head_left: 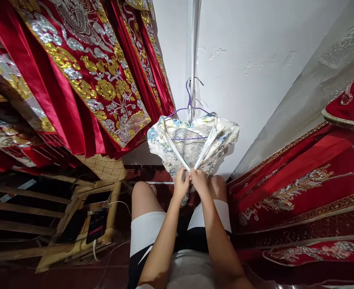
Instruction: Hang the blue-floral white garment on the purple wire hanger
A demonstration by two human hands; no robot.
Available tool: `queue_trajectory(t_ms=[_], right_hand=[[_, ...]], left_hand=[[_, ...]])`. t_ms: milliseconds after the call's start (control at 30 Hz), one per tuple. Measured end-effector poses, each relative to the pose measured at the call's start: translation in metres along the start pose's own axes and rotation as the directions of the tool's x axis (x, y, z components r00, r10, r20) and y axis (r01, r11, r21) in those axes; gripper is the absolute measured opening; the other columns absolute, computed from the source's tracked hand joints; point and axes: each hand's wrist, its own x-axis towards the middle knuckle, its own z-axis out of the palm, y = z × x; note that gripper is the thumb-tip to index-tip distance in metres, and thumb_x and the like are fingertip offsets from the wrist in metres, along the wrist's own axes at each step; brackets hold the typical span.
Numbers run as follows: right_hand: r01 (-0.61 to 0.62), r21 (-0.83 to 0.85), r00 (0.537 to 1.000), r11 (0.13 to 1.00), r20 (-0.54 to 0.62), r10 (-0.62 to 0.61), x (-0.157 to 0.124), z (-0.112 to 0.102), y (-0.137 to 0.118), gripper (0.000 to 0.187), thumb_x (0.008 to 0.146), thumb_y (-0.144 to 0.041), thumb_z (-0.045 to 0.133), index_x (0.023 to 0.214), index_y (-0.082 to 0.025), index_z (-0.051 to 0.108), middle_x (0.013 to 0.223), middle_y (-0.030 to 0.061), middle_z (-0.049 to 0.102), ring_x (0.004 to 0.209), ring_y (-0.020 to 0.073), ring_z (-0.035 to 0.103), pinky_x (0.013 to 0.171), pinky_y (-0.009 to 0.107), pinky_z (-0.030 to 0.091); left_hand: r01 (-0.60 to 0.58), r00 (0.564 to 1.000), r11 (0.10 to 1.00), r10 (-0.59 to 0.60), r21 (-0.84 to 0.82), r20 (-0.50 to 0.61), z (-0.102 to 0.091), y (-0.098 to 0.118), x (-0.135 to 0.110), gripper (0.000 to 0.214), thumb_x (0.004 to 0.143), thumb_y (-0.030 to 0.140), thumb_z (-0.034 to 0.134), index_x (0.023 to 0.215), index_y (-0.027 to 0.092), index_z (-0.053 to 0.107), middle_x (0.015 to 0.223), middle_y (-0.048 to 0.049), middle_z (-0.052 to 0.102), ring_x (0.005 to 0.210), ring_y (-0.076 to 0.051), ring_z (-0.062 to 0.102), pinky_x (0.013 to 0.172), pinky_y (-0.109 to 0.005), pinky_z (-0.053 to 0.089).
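Note:
A pale floral garment with blue and cream print hangs on a purple wire hanger hooked on a white wall. My left hand and my right hand meet at the garment's front opening, just below the white-trimmed collar. Both hands are closed, pinching the two front edges together. The lower part of the garment is hidden behind my hands. My bare knees and white shorts show below.
Red robes with gold and silver embroidery hang at the left, and more red embroidered cloth lies at the right. A bamboo chair at the lower left holds a phone on a white cable.

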Motion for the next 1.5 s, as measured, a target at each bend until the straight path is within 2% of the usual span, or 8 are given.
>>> queue_trajectory(t_ms=[200, 400, 600, 767, 900, 1167, 1367, 1500], right_hand=[[0.144, 0.382, 0.986, 0.913, -0.136, -0.099, -0.02, 0.015, 0.003, 0.034, 0.089, -0.046, 0.05, 0.064, -0.022, 0.052, 0.06, -0.0001, 0.056, 0.062, 0.0169, 0.052, 0.061, 0.028, 0.039], [0.197, 0.491, 0.978, 0.849, -0.161, -0.134, -0.023, 0.023, 0.012, 0.029, 0.089, -0.048, 0.06, 0.082, -0.024, 0.047, 0.066, -0.0051, 0.053, 0.062, 0.0147, 0.053, 0.063, 0.027, 0.04], [0.214, 0.469, 0.973, 0.857, -0.022, -0.231, -0.025, 0.015, 0.014, 0.032, 0.093, -0.051, 0.054, 0.076, -0.024, 0.048, 0.061, -0.0053, 0.049, 0.06, 0.0142, 0.049, 0.063, 0.028, 0.039], [-0.03, 0.754, 0.987, 0.657, 0.127, -0.101, -0.027, 0.007, 0.003, 0.034, 0.082, -0.052, 0.063, 0.07, -0.021, 0.056, 0.055, -0.0047, 0.045, 0.049, 0.0106, 0.036, 0.048, 0.026, 0.028], [-0.165, 0.847, 0.98, 0.505, 0.198, -0.012, -0.007, -0.014, -0.021, 0.028, 0.074, -0.046, 0.067, 0.072, -0.02, 0.059, 0.051, -0.0054, 0.043, 0.044, 0.0084, 0.029, 0.043, 0.026, 0.02], [0.17, 0.877, 0.975, 0.449, -0.085, -0.204, 0.056, -0.093, -0.112, 0.022, 0.083, -0.036, 0.068, 0.074, -0.017, 0.062, 0.052, -0.0056, 0.043, 0.043, 0.0061, 0.03, 0.04, 0.023, 0.018], [0.299, 0.823, 0.942, 0.483, -0.173, -0.288, 0.043, -0.106, -0.135, 0.029, 0.092, -0.041, 0.063, 0.076, -0.017, 0.063, 0.053, -0.006, 0.043, 0.044, 0.0057, 0.037, 0.041, 0.02, 0.024], [0.335, 0.766, 0.927, 0.549, -0.165, -0.337, 0.032, -0.105, -0.135, 0.023, 0.092, -0.03, 0.058, 0.074, -0.018, 0.062, 0.053, -0.0048, 0.047, 0.046, 0.0064, 0.04, 0.044, 0.019, 0.028]], left_hand=[[0.071, 0.997, 0.995, -0.073, -0.076, -0.029, -0.006, 0.008, -0.022, 0.016, 0.094, 0.03, 0.052, 0.091, 0.019, 0.062, 0.085, -0.0033, 0.067, 0.082, -0.019, 0.062, 0.078, -0.029, 0.049], [0.043, 0.999, 0.998, -0.044, -0.048, -0.022, -0.011, 0.012, -0.028, 0.022, 0.095, 0.034, 0.052, 0.093, 0.019, 0.069, 0.092, -0.0065, 0.07, 0.088, -0.021, 0.064, 0.08, -0.031, 0.051], [0.026, 0.998, 1.0, -0.026, -0.002, -0.056, -0.02, 0.011, -0.029, 0.024, 0.097, 0.035, 0.053, 0.096, 0.02, 0.071, 0.09, -0.0061, 0.07, 0.087, -0.022, 0.065, 0.08, -0.031, 0.051], [-0.012, 0.997, 1.0, 0.014, 0.024, -0.079, -0.023, 0.009, -0.03, 0.021, 0.097, 0.031, 0.053, 0.095, 0.02, 0.071, 0.089, -0.0065, 0.07, 0.087, -0.021, 0.065, 0.081, -0.032, 0.051], [0.007, 0.997, 0.994, 0.001, 0.11, -0.073, -0.018, 0.012, -0.032, 0.017, 0.095, 0.026, 0.051, 0.089, 0.02, 0.066, 0.085, -0.0056, 0.067, 0.084, -0.021, 0.065, 0.077, -0.031, 0.05], [-0.008, 0.999, 0.96, -0.006, 0.278, 0.049, -0.01, 0.015, -0.031, 0.015, 0.09, 0.015, 0.049, 0.087, 0.022, 0.063, 0.089, -0.0063, 0.069, 0.084, -0.023, 0.066, 0.075, -0.032, 0.05], [-0.069, 0.96, 0.931, -0.035, 0.358, 0.278, -0.025, 0.048, 0.023, 0.014, 0.084, 0.01, 0.058, 0.078, 0.021, 0.064, 0.076, -0.0049, 0.068, 0.074, -0.023, 0.065, 0.073, -0.033, 0.049], [-0.308, 0.951, 0.933, 0.309, 0.184, 0.025, -0.049, 0.117, 0.093, 0.025, 0.099, 0.026, 0.052, 0.121, 0.023, 0.062, 0.104, -0.0073, 0.07, 0.094, -0.021, 0.066, 0.089, -0.034, 0.049]])
